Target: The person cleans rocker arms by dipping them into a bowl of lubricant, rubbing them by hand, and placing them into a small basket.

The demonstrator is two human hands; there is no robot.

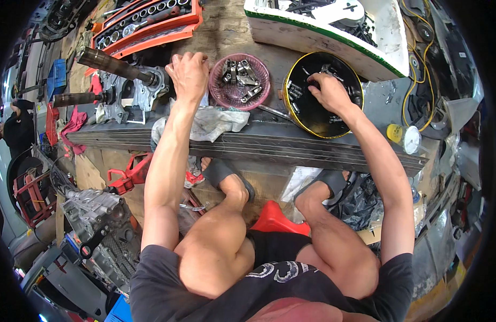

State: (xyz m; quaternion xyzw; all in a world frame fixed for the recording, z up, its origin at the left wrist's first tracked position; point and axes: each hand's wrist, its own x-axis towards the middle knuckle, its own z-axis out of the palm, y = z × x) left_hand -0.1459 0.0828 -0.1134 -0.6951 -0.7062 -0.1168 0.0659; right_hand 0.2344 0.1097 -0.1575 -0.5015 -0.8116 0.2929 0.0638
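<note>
My left hand [188, 78] is closed, its fingers curled down beside a grey metal casting [158, 83] with a long brown shaft [116, 65]. What lies under those fingers is hidden. To its right, a pink plastic basket [265, 91] holds several metal rocker arms [241, 75]. My right hand [332, 95] reaches into a round black pan [317, 129] with a yellow rim. Thumb and forefinger are apart there, near small dark metal parts [295, 91]; I see nothing held between them.
An orange socket set case [173, 33] lies at the far left. A white foam box [328, 45] of bolts stands behind the pan. A grey rag [218, 122] hangs over the bench's front edge. At right sits a yellow-and-white tub [404, 138]. A gearbox-like casting [100, 214] stands lower left.
</note>
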